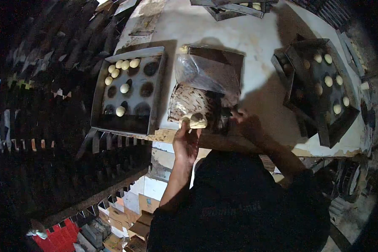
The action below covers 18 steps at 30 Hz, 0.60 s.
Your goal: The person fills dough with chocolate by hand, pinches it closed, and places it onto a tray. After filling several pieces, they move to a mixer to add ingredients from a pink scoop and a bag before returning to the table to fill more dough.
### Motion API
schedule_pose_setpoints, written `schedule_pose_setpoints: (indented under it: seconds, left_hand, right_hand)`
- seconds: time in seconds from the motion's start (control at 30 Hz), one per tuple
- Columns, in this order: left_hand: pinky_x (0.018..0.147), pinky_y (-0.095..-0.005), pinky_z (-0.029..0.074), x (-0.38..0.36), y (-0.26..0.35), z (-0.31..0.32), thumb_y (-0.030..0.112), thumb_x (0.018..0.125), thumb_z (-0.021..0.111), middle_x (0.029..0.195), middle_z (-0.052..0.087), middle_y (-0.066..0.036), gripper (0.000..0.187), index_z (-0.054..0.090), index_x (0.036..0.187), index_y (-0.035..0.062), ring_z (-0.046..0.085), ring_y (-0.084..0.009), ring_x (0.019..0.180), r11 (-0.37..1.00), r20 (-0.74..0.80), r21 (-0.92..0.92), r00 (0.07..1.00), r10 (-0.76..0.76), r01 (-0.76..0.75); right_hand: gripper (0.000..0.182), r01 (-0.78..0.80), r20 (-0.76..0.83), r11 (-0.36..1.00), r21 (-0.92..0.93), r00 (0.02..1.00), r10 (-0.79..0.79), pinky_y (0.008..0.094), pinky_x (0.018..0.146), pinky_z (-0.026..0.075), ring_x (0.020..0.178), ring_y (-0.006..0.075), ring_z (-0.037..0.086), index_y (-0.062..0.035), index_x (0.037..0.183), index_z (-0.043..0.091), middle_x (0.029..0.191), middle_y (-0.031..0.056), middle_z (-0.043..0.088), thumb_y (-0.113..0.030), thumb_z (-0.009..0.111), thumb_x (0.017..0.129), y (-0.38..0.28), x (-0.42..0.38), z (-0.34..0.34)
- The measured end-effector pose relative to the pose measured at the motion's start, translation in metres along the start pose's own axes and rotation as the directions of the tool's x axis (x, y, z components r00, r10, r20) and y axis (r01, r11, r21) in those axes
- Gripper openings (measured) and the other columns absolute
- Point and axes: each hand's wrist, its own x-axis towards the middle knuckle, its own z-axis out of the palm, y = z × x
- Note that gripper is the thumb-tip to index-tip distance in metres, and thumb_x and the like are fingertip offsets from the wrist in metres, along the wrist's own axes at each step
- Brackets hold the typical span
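Note:
My left hand (186, 144) is closed on a pale lump of dough (197, 121) at the front edge of a shiny brown-patterned sheet (189, 97). Clear plastic film (197, 72) lies wrinkled over the part behind that sheet. In shadow, my right hand (240, 116) is beside the sheet's dark right side, its fingers too dim to show whether they grip anything. To the left stands a metal tray (158, 92) with round hollows. Several dough balls (125, 64) sit in its back left area, and single balls lie nearer its middle and front.
At the right, a tilted dark tray (323, 122) holding several dough balls rests over another tray (281, 67). More trays (222, 14) stand at the far edge of the pale table (256, 38). Cardboard boxes (149, 203) and a red object (61, 237) lie below, at the lower left.

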Motion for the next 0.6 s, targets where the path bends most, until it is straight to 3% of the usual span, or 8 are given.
schedule_pose_setpoints:
  seconds: [0.1, 0.17, 0.2, 0.27, 0.33, 0.4, 0.5, 0.6]
  left_hand:
    - [0.102, -0.0396, 0.042, -0.014, 0.012, -0.002, 0.023, 0.097, 0.047, 0.124, 0.055, -0.013, 0.034, 0.052, 0.122, 0.0008, 0.051, -0.0269, 0.117, 0.999, 0.113, -0.036, 0.993, 0.036, -0.032]
    - [0.098, -0.0382, 0.044, -0.029, 0.015, 0.002, 0.024, 0.096, 0.051, 0.123, 0.056, -0.013, 0.033, 0.055, 0.119, 0.0018, 0.054, -0.0254, 0.113, 0.992, 0.201, -0.032, 0.971, 0.129, -0.125]
    - [0.096, -0.0353, 0.043, -0.021, 0.007, -0.024, 0.025, 0.096, 0.05, 0.125, 0.054, -0.015, 0.043, 0.045, 0.131, -0.0004, 0.055, -0.0242, 0.111, 0.986, 0.191, 0.084, 0.973, 0.129, -0.147]
    - [0.103, -0.0446, 0.03, -0.046, 0.011, -0.021, 0.024, 0.094, 0.051, 0.136, 0.035, -0.024, 0.055, 0.03, 0.138, -0.0024, 0.039, -0.0363, 0.122, 0.592, 0.417, 0.537, 0.799, 0.433, -0.601]
    - [0.111, -0.0527, 0.013, -0.075, 0.025, -0.019, 0.023, 0.09, 0.054, 0.145, 0.015, -0.033, 0.069, 0.018, 0.143, -0.0042, 0.018, -0.0493, 0.134, -0.239, 0.659, 0.707, 0.498, 0.564, -0.666]
    - [0.111, -0.0507, 0.017, -0.104, 0.044, -0.037, 0.019, 0.091, 0.053, 0.147, 0.015, -0.03, 0.07, 0.015, 0.144, -0.005, 0.018, -0.0438, 0.137, -0.375, 0.692, 0.717, 0.534, 0.486, -0.588]
    - [0.11, -0.0474, 0.024, -0.152, 0.067, -0.054, 0.016, 0.091, 0.051, 0.147, 0.02, -0.027, 0.069, 0.013, 0.145, -0.006, 0.023, -0.0374, 0.137, 0.219, 0.463, 0.571, 0.531, 0.71, -0.791]
    - [0.102, -0.0403, 0.037, -0.194, 0.094, -0.091, 0.028, 0.086, 0.067, 0.138, 0.038, -0.022, 0.082, 0.021, 0.144, -0.0058, 0.043, -0.0288, 0.125, 0.686, 0.4, -0.041, 0.618, 0.677, -0.726]
  right_hand:
    - [0.027, -0.106, 0.006, 0.911, 0.399, 0.994, 0.113, 0.0293, 0.059, 0.054, 0.079, 0.0239, 0.062, 0.0004, 0.108, 0.063, 0.104, 0.0145, 0.055, -0.013, 0.065, 0.085, -0.038, 0.023, -0.012]
    - [0.022, -0.288, 0.175, 0.574, 0.767, 0.954, 0.244, 0.0274, 0.063, 0.056, 0.085, 0.0198, 0.061, 0.0062, 0.101, 0.062, 0.11, 0.0143, 0.052, -0.011, 0.064, 0.087, -0.084, 0.053, -0.027]
    - [0.021, -0.328, 0.234, 0.323, 0.888, 0.926, 0.296, 0.026, 0.066, 0.058, 0.089, 0.0159, 0.06, 0.01, 0.099, 0.06, 0.114, 0.0131, 0.05, -0.008, 0.063, 0.087, -0.107, 0.066, -0.03]
    - [0.022, -0.195, 0.062, 0.607, 0.77, 0.97, 0.233, 0.0292, 0.069, 0.056, 0.087, 0.0207, 0.062, 0.0102, 0.099, 0.06, 0.113, 0.0151, 0.051, -0.007, 0.064, 0.086, -0.148, 0.085, -0.042]
    - [0.026, -0.067, -0.108, 0.785, 0.616, 0.98, 0.168, 0.0331, 0.071, 0.054, 0.086, 0.0268, 0.063, 0.0099, 0.1, 0.06, 0.11, 0.0171, 0.054, -0.009, 0.066, 0.082, -0.19, 0.099, -0.055]
    - [0.03, 0.055, -0.241, 0.866, 0.498, 0.967, 0.077, 0.0354, 0.072, 0.053, 0.086, 0.0296, 0.064, 0.0098, 0.101, 0.06, 0.107, 0.0175, 0.057, -0.01, 0.068, 0.079, -0.222, 0.1, -0.06]
    - [0.031, 0.215, -0.364, 0.882, 0.42, 0.93, -0.053, 0.0363, 0.071, 0.054, 0.085, 0.0279, 0.064, 0.0078, 0.099, 0.061, 0.103, 0.0143, 0.06, -0.01, 0.072, 0.076, -0.266, 0.097, -0.075]
    - [0.028, 0.4, -0.349, 0.672, 0.623, 0.911, -0.219, 0.035, 0.068, 0.054, 0.084, 0.027, 0.064, 0.004, 0.096, 0.064, 0.102, 0.0131, 0.06, -0.009, 0.074, 0.074, -0.304, 0.092, -0.093]
